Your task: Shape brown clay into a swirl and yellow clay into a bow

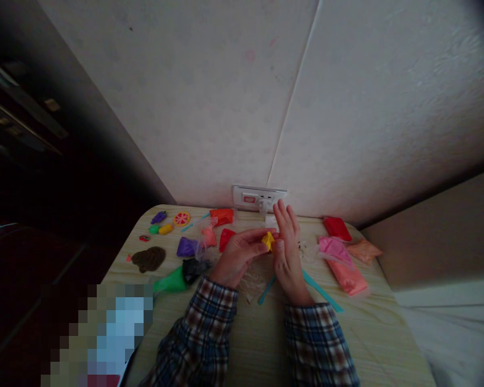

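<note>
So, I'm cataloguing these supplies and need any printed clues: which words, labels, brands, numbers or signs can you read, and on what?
No readable text anywhere.
Wall socket plate: reddish mark at its left, too blurred to read.
Purple packet, orange packet, pink packet: no legible lettering.
Yellow piece: none visible.

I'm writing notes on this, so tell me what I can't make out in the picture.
All in the head view:
Yellow piece: full shape, partly covered by the left hand.
Red packet beside that hand: right end, behind the hand.
Wall socket: lower right corner, behind the right hand.
Plaid sleeves: cut off by the bottom edge.
Lower-left patch: pixelated over.
</note>
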Motion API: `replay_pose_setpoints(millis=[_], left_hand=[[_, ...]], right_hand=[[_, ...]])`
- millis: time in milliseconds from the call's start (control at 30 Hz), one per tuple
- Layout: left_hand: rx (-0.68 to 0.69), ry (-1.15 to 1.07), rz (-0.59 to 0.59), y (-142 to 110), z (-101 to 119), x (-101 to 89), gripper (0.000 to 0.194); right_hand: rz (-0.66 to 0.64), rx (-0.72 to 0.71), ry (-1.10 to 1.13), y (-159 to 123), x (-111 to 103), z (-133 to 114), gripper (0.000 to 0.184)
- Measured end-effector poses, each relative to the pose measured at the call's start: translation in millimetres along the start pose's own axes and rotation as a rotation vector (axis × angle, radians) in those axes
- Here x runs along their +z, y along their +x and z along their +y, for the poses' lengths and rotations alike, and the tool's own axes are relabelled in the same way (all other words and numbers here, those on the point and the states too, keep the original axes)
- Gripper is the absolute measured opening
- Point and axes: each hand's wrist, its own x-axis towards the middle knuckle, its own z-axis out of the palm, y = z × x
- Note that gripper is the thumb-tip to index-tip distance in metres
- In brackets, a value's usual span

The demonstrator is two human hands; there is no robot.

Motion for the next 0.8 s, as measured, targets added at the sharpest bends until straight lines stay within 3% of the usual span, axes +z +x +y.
replay_pose_setpoints(millis=[200, 367, 500, 700, 800], left_hand=[[-0.033, -0.06, 0.135, 0, 0, -3.8, 0.031], [0.04, -0.04, 0.219, 2, -1, -5.5, 0.031], [0.05, -0.049, 0.196, 3, -2, -6.0, 0.031], [-0.093, -0.165, 0.132, 4, -2, -1.7, 0.039], [-0.103, -0.208, 0.066, 4, -5, 2.9, 0.04]], right_hand=[[-0.139, -0.052, 0.143, 3, -5, -2, 0.065], [-0.221, -0.041, 0.233, 5, -6, -6, 0.063], [-0.159, -0.011, 0.202, 5, -7, -4, 0.051], [0.02, -0.02, 0.04, 2, -10, 7, 0.027], [0.015, -0.066, -0.066, 0, -6, 6, 0.025]])
